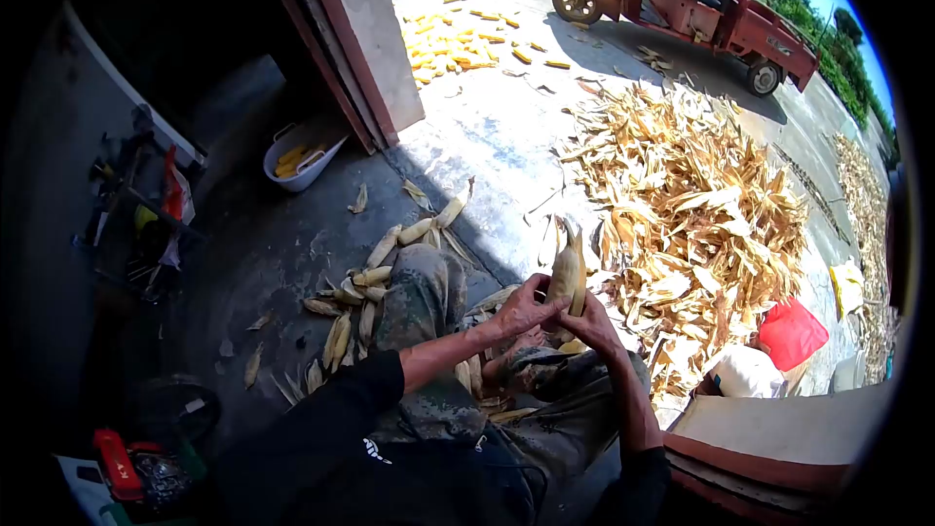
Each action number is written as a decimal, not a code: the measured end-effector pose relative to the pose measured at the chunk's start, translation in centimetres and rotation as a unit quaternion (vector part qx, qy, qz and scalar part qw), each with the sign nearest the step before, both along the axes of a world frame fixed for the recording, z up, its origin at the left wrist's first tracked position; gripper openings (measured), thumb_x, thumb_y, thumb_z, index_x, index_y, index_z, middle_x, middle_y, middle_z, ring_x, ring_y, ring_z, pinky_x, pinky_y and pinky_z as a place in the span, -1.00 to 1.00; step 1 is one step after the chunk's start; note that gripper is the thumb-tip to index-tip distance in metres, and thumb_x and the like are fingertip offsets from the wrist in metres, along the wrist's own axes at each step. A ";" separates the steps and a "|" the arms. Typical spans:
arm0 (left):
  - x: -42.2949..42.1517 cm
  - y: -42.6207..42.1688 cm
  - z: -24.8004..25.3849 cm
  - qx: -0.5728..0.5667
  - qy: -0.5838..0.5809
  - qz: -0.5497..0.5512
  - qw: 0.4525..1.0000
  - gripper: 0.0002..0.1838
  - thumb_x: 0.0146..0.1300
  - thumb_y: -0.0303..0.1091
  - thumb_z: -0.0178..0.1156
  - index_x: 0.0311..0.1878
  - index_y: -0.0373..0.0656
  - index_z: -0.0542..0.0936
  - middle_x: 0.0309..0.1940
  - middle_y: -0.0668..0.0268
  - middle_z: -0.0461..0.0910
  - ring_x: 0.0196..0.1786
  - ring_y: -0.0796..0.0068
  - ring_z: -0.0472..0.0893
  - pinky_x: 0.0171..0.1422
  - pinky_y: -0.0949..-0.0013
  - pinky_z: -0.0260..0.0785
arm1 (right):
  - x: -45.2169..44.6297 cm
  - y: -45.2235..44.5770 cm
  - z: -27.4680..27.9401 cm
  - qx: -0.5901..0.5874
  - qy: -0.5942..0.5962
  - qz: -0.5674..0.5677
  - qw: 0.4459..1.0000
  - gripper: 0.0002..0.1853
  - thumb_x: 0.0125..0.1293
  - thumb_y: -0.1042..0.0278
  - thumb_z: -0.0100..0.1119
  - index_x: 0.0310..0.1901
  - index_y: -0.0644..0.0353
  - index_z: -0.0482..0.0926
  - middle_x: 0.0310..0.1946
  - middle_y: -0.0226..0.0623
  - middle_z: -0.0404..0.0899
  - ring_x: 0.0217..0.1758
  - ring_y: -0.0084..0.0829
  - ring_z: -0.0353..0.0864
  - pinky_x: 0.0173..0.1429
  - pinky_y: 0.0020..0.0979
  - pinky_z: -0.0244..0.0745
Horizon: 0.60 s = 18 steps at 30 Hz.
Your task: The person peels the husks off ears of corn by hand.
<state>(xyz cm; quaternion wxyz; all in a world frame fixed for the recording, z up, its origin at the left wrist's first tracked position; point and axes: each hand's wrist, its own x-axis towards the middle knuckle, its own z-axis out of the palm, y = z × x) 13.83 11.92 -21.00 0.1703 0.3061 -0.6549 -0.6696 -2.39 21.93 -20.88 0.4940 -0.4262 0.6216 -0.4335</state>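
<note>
Above the bent legs [433,413], the left hand [527,310] and right hand [595,325] both grip one husk-covered corn ear [564,275] — roughly upright, apparently so each steadies it against the other.

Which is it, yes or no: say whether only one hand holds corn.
No, the left hand and right hand both hold the corn ear.

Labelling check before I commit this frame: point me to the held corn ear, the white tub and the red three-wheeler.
held corn ear [563,277]: head view, middle of its husk
white tub [302,180]: head view, near outer wall
red three-wheeler [699,18]: head view, side panel midway along
</note>
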 end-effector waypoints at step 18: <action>9.4 1.0 -7.4 -0.082 -0.088 -0.098 0.988 -0.20 0.09 0.17 0.28 0.19 -0.26 0.31 0.01 -0.13 0.55 0.09 -0.08 0.56 0.17 0.07 0.39 | 6.7 0.6 -5.9 0.019 -0.205 -0.118 0.971 -0.68 0.41 0.12 0.15 -0.16 0.28 0.63 -0.40 -0.45 0.60 -0.41 -0.63 0.54 -0.33 -0.58 0.43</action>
